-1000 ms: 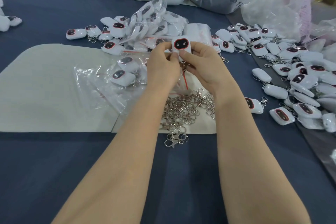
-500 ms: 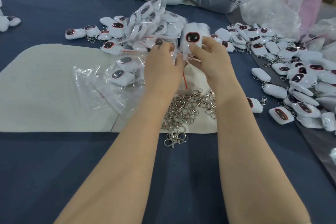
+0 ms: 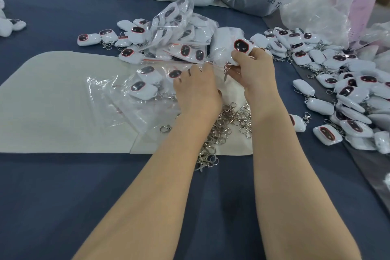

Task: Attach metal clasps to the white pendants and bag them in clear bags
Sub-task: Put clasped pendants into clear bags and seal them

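Pendant [image 3: 241,47] gripped in right hand [image 3: 252,69], clasp [image 3: 226,72] dangling, left hand [image 3: 198,91] at clear bag [image 3: 221,40], fingertips hidden, grip unclear

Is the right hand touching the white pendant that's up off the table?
Touching. The head view shows the right hand holding the pendant, with its fingers curled round the lower end and no gap between them.

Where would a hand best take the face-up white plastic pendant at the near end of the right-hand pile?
Pinch the white plastic pendant across its two long side edges, coming from above: it lies flat, dark face up, with bare blue cloth along its near side.
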